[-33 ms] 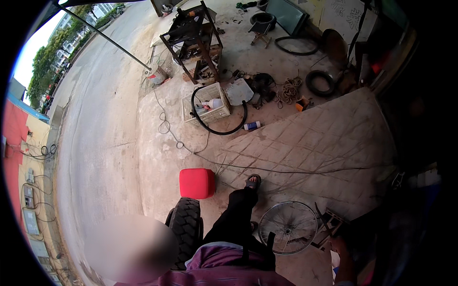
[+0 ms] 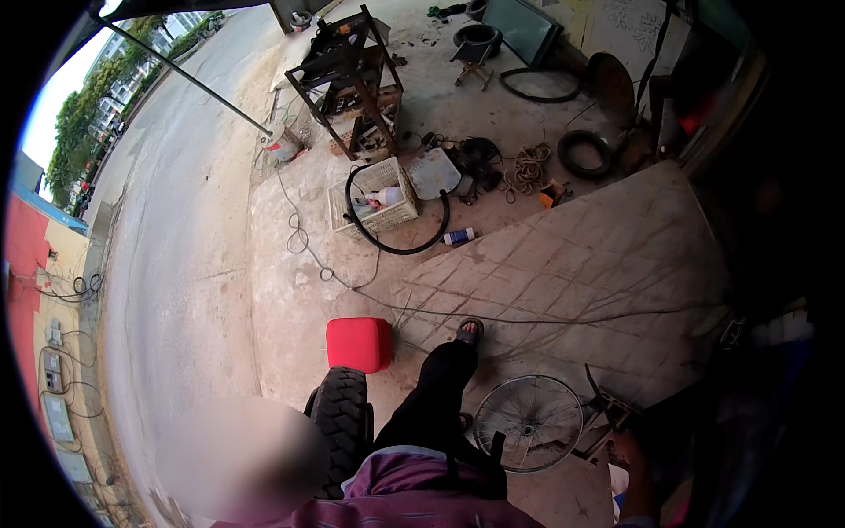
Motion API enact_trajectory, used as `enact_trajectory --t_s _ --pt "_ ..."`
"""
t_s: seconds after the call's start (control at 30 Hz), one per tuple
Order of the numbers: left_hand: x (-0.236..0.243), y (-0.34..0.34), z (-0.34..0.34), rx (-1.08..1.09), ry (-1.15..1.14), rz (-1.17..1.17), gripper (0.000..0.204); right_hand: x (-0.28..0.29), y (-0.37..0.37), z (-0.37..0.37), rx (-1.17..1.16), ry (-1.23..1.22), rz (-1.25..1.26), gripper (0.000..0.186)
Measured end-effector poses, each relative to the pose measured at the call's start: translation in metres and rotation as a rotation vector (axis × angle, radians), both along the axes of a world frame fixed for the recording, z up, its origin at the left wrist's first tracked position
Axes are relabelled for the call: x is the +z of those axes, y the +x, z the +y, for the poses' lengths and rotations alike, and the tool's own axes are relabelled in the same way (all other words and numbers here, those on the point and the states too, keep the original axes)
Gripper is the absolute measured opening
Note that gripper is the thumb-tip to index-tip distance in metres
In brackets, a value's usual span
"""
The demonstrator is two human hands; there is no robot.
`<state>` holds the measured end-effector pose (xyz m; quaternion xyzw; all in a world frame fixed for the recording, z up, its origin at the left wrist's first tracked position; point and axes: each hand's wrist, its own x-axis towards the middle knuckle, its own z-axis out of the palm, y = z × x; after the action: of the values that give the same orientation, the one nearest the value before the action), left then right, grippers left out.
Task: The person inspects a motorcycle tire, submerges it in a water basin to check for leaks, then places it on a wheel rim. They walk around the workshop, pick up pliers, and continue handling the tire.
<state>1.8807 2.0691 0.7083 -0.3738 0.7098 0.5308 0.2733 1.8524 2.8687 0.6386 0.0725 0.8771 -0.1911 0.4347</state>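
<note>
Clock positions ran from mid-view. Your right hand (image 2: 625, 451) sat low, about half past four, by a dark stand (image 2: 613, 407) with a slim dark bar (image 2: 592, 383) just beyond. Shadow hid the fingers: couldn't tell how far open, or whether they gripped anything. Your left hand didn't show; a blurred patch (image 2: 242, 458) covered half past seven.

Spoked wheel (image 2: 527, 429) was at five o'clock, right of your leg (image 2: 437, 378) and just beside the stand, apparently flat on the floor. Chunky-treaded tyre (image 2: 341, 422) at seven, red boxy object (image 2: 358, 344) right past its far end. Toward eleven, a black hose (image 2: 443, 224) looped over a cream crate (image 2: 392, 217); loose black tyre (image 2: 584, 174) at two.

Step, as judged: right-hand work low at the stand, nothing finer readable. Any move onto the wheel called for reaching inward toward nine, rim-first, minding the spokes.
</note>
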Motion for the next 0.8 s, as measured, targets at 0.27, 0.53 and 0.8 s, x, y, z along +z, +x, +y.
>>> enact_trajectory --t_s 0.27,0.53,0.8 --pt "-0.015 -0.134 0.011 -0.058 0.016 -0.269 0.073 0.069 -0.120 0.004 -1.023 -0.103 -0.030 0.022" --pt "-0.006 -0.459 0.126 -0.412 -0.002 -0.135 0.073 0.126 -0.113 0.077 -0.897 0.156 -0.234 0.033" --pt "0.063 -0.673 0.377 -0.765 -0.010 -0.003 0.073 0.077 -0.065 0.151 -0.409 0.257 -0.180 0.056"
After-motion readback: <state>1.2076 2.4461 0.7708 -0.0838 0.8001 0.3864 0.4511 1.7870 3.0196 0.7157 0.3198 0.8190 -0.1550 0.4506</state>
